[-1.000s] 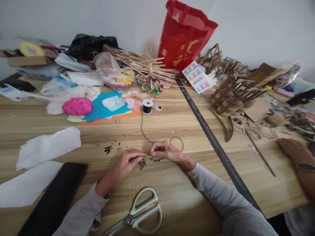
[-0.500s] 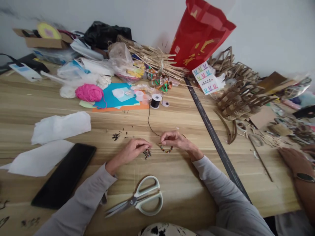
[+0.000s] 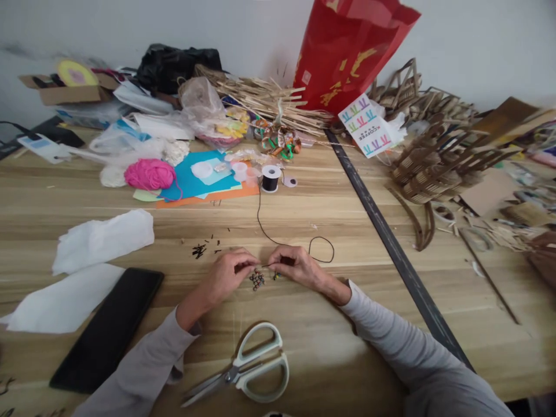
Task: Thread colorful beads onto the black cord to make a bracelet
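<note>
A wide wooden desk runs to a pale wall, heaped at the back with a red bag, pink yarn and coloured paper; nearer lie a black phone and scissors; a spool feeds thin black cord to the middle; the left hand and right hand meet there, fingertips pinched closed on the cord; small beads sit just below them; the cord looks limp and light, the beads apt to roll, so best gripped close to the cord's end.
</note>
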`<action>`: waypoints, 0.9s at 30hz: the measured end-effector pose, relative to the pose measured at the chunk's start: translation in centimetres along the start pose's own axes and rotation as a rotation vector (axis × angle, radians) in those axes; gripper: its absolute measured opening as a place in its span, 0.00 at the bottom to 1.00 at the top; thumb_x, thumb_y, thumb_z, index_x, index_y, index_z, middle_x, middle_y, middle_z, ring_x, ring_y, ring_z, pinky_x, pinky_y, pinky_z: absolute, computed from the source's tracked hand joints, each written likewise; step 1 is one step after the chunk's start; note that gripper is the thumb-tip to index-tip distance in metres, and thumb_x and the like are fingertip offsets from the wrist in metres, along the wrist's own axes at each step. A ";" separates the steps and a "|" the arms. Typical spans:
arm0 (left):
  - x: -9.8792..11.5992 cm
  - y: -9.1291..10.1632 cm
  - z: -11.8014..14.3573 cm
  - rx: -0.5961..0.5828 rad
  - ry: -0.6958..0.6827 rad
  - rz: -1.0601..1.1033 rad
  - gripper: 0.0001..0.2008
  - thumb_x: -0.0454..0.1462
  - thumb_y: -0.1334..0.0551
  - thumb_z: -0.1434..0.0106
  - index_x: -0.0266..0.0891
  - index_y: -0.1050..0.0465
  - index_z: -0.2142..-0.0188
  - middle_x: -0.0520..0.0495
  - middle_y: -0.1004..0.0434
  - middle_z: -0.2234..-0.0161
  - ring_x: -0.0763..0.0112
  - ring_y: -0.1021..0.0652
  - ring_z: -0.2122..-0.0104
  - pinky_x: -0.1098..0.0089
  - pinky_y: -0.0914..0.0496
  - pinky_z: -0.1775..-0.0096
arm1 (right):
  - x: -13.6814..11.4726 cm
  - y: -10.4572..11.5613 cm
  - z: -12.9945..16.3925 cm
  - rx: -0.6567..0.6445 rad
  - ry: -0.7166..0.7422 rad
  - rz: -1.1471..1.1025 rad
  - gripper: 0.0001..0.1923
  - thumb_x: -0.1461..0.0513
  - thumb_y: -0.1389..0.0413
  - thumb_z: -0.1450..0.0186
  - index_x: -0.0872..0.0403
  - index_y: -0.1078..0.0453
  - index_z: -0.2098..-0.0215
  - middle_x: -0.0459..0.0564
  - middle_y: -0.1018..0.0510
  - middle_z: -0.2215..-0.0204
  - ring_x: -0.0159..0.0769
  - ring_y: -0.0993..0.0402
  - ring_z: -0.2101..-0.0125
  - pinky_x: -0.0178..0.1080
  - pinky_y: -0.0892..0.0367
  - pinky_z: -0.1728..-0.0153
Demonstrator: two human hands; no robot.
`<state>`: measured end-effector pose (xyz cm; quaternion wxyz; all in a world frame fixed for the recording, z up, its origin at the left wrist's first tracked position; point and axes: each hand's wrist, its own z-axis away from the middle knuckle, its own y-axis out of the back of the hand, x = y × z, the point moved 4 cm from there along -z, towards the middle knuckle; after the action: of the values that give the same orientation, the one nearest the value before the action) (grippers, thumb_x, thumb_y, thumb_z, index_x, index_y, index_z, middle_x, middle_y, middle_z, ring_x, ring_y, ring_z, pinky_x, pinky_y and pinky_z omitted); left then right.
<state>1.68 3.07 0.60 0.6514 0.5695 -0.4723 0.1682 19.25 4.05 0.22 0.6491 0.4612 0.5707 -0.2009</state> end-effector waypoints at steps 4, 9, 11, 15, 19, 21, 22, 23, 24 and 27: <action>-0.1 -0.1 -0.2 -0.074 0.031 -0.094 0.07 0.27 0.38 0.43 0.34 0.21 0.67 0.45 0.22 0.70 0.68 0.23 0.70 0.71 0.31 0.67 | 0.4 -0.1 -0.2 -0.008 -0.021 -0.069 0.05 0.63 0.41 0.39 0.59 0.27 0.69 0.48 0.25 0.73 0.28 0.32 0.74 0.31 0.38 0.72; -0.1 -0.1 -0.4 -0.138 -0.003 -0.123 0.08 0.27 0.39 0.41 0.36 0.21 0.67 0.46 0.23 0.69 0.69 0.23 0.68 0.71 0.32 0.65 | 1.1 -0.1 -0.4 -0.019 -0.065 -0.173 0.06 0.62 0.39 0.41 0.59 0.27 0.68 0.46 0.26 0.75 0.28 0.33 0.75 0.30 0.38 0.73; 0.0 -0.1 -0.3 -0.152 -0.014 -0.110 0.07 0.29 0.39 0.40 0.37 0.21 0.67 0.46 0.23 0.69 0.68 0.24 0.66 0.71 0.32 0.63 | 1.1 -0.1 -0.5 -0.023 -0.062 -0.174 0.07 0.62 0.39 0.41 0.59 0.27 0.68 0.46 0.27 0.75 0.28 0.33 0.75 0.30 0.38 0.72; 0.2 -0.1 -0.2 -0.172 0.013 -0.116 0.06 0.31 0.38 0.40 0.37 0.21 0.67 0.46 0.24 0.68 0.68 0.24 0.66 0.70 0.32 0.62 | 0.8 -0.1 -0.5 -0.046 -0.036 -0.156 0.07 0.61 0.40 0.40 0.60 0.28 0.69 0.46 0.27 0.75 0.27 0.34 0.75 0.30 0.38 0.72; 0.4 -0.3 -0.1 -0.160 0.021 -0.101 0.05 0.33 0.38 0.40 0.38 0.21 0.68 0.47 0.25 0.68 0.68 0.25 0.67 0.70 0.32 0.63 | 0.4 0.0 -0.6 -0.055 -0.023 -0.147 0.09 0.59 0.42 0.38 0.59 0.28 0.69 0.46 0.28 0.75 0.27 0.36 0.75 0.30 0.39 0.72; 0.4 -0.4 0.0 -0.152 0.018 -0.095 0.05 0.33 0.38 0.41 0.38 0.21 0.68 0.48 0.25 0.69 0.69 0.24 0.68 0.71 0.32 0.64 | 0.4 0.0 -0.7 -0.054 -0.028 -0.152 0.10 0.59 0.42 0.38 0.59 0.29 0.69 0.46 0.29 0.76 0.27 0.36 0.76 0.30 0.40 0.73; 0.5 -0.4 0.0 -0.148 0.018 -0.101 0.05 0.33 0.37 0.41 0.39 0.21 0.68 0.48 0.25 0.69 0.69 0.24 0.68 0.71 0.32 0.65 | 0.4 0.0 -0.7 -0.055 -0.032 -0.154 0.10 0.58 0.42 0.38 0.59 0.29 0.69 0.45 0.29 0.76 0.27 0.37 0.76 0.30 0.40 0.73; 0.5 -0.4 0.0 -0.146 0.020 -0.111 0.05 0.33 0.37 0.41 0.39 0.21 0.68 0.48 0.25 0.69 0.69 0.24 0.68 0.71 0.33 0.65 | 0.4 0.0 -0.7 -0.056 -0.036 -0.157 0.10 0.58 0.42 0.38 0.59 0.29 0.69 0.45 0.30 0.76 0.27 0.37 0.76 0.30 0.40 0.73; 0.6 -0.4 -0.1 -0.145 0.022 -0.121 0.05 0.33 0.37 0.41 0.39 0.21 0.69 0.48 0.25 0.69 0.69 0.24 0.68 0.71 0.33 0.65 | 0.5 0.0 -0.7 -0.057 -0.039 -0.159 0.11 0.58 0.42 0.38 0.59 0.29 0.69 0.45 0.30 0.76 0.27 0.37 0.76 0.30 0.40 0.73; 0.9 -0.5 -0.2 -0.145 0.023 -0.150 0.05 0.32 0.37 0.42 0.39 0.21 0.69 0.48 0.25 0.70 0.69 0.25 0.68 0.71 0.33 0.65 | 0.6 0.0 -0.7 -0.060 -0.038 -0.175 0.12 0.57 0.42 0.38 0.59 0.29 0.69 0.46 0.30 0.76 0.27 0.36 0.75 0.31 0.40 0.73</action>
<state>2.57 2.81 1.05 0.7070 0.5526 -0.4319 0.0908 19.02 4.79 -0.32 0.6532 0.3862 0.6021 -0.2482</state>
